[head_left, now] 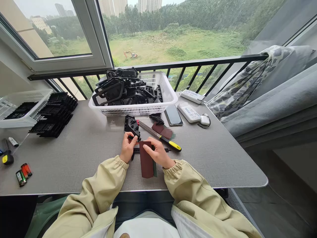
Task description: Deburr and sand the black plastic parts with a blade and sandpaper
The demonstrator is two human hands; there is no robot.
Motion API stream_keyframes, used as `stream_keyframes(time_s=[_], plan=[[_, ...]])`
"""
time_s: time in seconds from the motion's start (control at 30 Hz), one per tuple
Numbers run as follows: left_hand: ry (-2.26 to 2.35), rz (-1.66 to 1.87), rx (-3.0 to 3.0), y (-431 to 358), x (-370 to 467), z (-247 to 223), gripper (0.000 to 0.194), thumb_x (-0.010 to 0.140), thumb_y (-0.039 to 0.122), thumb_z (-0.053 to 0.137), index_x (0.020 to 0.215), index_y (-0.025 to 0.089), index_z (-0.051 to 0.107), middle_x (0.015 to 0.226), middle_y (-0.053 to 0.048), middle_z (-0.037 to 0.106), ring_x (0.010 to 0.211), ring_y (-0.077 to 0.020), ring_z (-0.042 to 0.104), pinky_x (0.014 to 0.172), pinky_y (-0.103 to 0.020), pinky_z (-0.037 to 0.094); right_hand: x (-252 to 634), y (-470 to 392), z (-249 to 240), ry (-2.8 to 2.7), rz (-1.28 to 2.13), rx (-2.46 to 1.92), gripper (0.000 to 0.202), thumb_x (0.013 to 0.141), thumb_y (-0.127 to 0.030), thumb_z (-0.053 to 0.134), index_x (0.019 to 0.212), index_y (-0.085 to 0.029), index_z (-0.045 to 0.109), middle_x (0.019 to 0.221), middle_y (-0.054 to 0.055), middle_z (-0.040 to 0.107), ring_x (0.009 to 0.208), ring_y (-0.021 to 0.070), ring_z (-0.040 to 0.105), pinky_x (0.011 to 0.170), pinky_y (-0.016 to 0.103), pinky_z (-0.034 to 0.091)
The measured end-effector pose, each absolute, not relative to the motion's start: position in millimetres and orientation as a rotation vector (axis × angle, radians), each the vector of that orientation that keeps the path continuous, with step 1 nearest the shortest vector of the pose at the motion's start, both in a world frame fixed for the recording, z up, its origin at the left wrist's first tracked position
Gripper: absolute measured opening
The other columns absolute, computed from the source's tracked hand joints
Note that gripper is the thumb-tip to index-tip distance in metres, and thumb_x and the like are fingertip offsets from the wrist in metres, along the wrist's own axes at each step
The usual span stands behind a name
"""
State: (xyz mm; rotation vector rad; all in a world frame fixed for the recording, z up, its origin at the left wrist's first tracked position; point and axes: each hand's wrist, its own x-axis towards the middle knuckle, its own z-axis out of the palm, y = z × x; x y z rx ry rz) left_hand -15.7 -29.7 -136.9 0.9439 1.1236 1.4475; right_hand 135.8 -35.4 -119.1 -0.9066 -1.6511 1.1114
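My left hand (pixel 127 147) is closed on the near end of a black plastic part (pixel 131 126) with pegs and ridges along it. In my right hand (pixel 158 152) is a folded sheet of dark red sandpaper (pixel 146 162), its green back showing at one edge. The sandpaper's top edge comes close to the black part; whether they touch I cannot tell. Partly hidden behind the sandpaper lies a black caliper-like tool (pixel 137 150). Beyond my right hand rests a file (pixel 162 136) with a black and yellow handle, beside more dark red sandpaper (pixel 162 130).
A white basket (pixel 133 110) heaped with black plastic parts stands at the back. Stacked black parts (pixel 55 112) and another basket (pixel 42 99) are at left, with batteries (pixel 24 173) and a screwdriver (pixel 8 158). A phone (pixel 173 115) and white power packs (pixel 189 113) lie back right.
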Motion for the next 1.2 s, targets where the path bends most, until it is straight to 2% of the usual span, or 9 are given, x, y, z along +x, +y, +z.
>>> stream_keyframes(time_s=[0.13,0.27,0.6,0.8,0.93,1.03,1.2], plan=[[1.118,1.425,0.988,-31,-13,-137,0.045,0.067,0.051,0.077,0.080,0.021,0.046,0.068,0.006,0.045,0.059,-0.0082,0.047,0.056,-0.021,0.049,134,-36,-122,-1.691,1.055,-0.906,0.014,0.085,-0.026,0.058,0.073,-0.020,0.060,0.068,0.000,0.050,0.064,0.0158,0.050,0.062,0.030,0.039],[1.124,1.425,1.011,-32,-12,-137,0.044,0.068,0.051,0.077,0.080,0.022,0.047,0.070,0.005,0.046,0.062,-0.0092,0.050,0.057,-0.022,0.050,136,-34,-123,-1.663,0.998,-0.939,0.017,0.086,-0.023,0.054,0.069,-0.020,0.058,0.067,-0.001,0.048,0.064,0.0151,0.048,0.061,0.029,0.038],[1.108,1.429,1.014,-32,-12,-138,0.040,0.070,0.047,0.076,0.080,0.022,0.047,0.071,0.005,0.047,0.062,-0.0091,0.050,0.059,-0.023,0.053,136,-34,-120,-1.596,1.011,-0.972,0.017,0.082,-0.025,0.057,0.066,-0.020,0.059,0.065,-0.001,0.051,0.062,0.0149,0.049,0.060,0.029,0.039],[1.061,1.461,0.998,-31,-17,-134,0.050,0.059,0.038,0.085,0.082,0.022,0.044,0.075,0.006,0.050,0.065,-0.0089,0.052,0.067,-0.029,0.058,141,-29,-122,-1.442,1.072,-1.031,0.020,0.084,-0.030,0.055,0.067,-0.020,0.056,0.067,-0.001,0.051,0.061,0.0140,0.047,0.059,0.027,0.040],[0.986,1.499,0.944,-32,-26,-123,0.046,0.062,0.036,0.084,0.081,0.022,0.045,0.076,0.006,0.048,0.066,-0.0077,0.050,0.069,-0.028,0.059,141,-30,-120,-1.400,1.114,-1.010,0.020,0.083,-0.031,0.056,0.067,-0.019,0.056,0.067,-0.002,0.052,0.061,0.0136,0.047,0.058,0.027,0.040],[0.854,1.419,0.900,-34,-34,-114,0.045,0.060,0.030,0.086,0.080,0.022,0.047,0.074,0.005,0.049,0.064,-0.0073,0.051,0.068,-0.028,0.060,140,-33,-118,-1.376,1.100,-0.985,0.021,0.083,-0.032,0.056,0.067,-0.020,0.054,0.067,-0.002,0.050,0.062,0.0138,0.046,0.060,0.028,0.040],[0.682,1.164,0.831,-33,-42,-109,0.043,0.060,0.032,0.087,0.072,0.018,0.049,0.079,0.001,0.057,0.066,-0.0088,0.057,0.069,-0.029,0.061,141,-36,-115,-1.371,1.064,-0.943,0.020,0.082,-0.035,0.058,0.068,-0.021,0.056,0.068,-0.001,0.048,0.065,0.0152,0.046,0.063,0.030,0.041]])
